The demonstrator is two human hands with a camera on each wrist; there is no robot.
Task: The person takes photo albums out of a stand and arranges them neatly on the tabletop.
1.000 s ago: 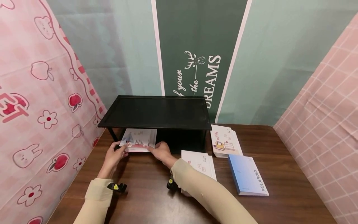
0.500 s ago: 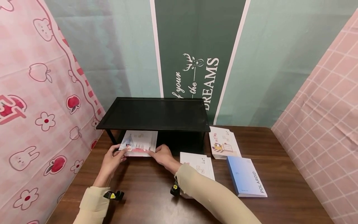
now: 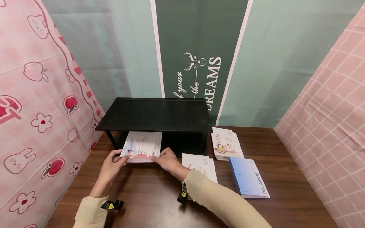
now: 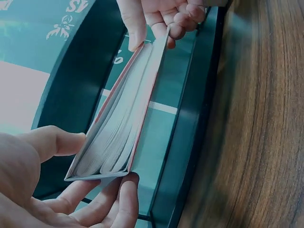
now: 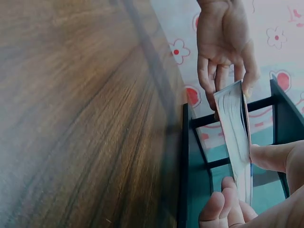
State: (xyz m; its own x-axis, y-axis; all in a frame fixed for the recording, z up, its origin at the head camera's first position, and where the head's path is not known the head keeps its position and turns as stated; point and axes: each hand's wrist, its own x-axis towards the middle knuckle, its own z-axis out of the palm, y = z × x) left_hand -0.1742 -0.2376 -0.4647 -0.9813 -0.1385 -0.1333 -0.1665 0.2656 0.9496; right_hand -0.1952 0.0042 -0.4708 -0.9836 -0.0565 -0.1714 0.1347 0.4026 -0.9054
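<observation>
A white photo album (image 3: 142, 146) with a pink and blue printed cover lies partly under the top of a black two-tier shelf (image 3: 154, 114). Its front part sticks out toward me. My left hand (image 3: 112, 163) pinches the album's left corner, thumb on the cover and fingers beneath, as the left wrist view shows. On the opposite corner my right hand (image 3: 169, 161) grips in the same way. Thick page edges (image 4: 118, 114) show between the two covers in the left wrist view. The album's rear is hidden beneath the shelf top.
Right of the shelf lie a white album (image 3: 226, 144) with a printed building, a blue album (image 3: 249, 177) marked POLAROID, and another white album (image 3: 199, 164) partly covered by my right forearm. All rest on the brown wooden table (image 3: 148, 196). Curtains enclose the back and sides.
Both hands have drawn the album a little out of the shelf toward me, so more of its cover shows. The other albums stay where they were; the head view has shifted slightly.
</observation>
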